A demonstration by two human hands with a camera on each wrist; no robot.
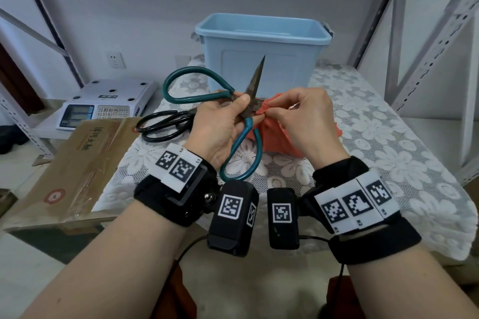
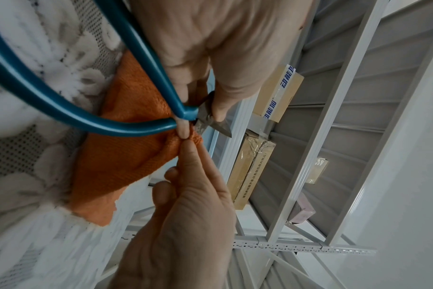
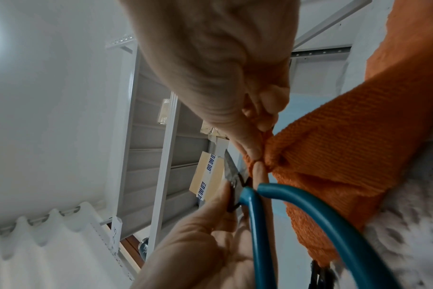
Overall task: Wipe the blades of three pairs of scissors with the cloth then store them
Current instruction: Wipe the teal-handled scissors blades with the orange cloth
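Left hand [image 1: 220, 124] grips the teal scissors [image 1: 255, 79] at the pivot, one blade pointing up. Right hand [image 1: 308, 122], touching it, pinches the orange cloth [image 1: 274, 137] against them; I see both above the worktop [image 1: 375, 137].

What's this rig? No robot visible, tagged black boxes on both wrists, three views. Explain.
No robot: a person works bare-handed. The wide picture comes from a head-worn camera. The other two come from the left wrist camera and the right wrist camera, those black tagged boxes, each looking along its hand. The left hand grips the teal scissors, spread open, near the pivot. The right hand pinches the orange cloth onto one blade with its fingers. On the lace-covered table lie black scissors, with a blue bin behind. A scale and a cardboard box sit to the left.
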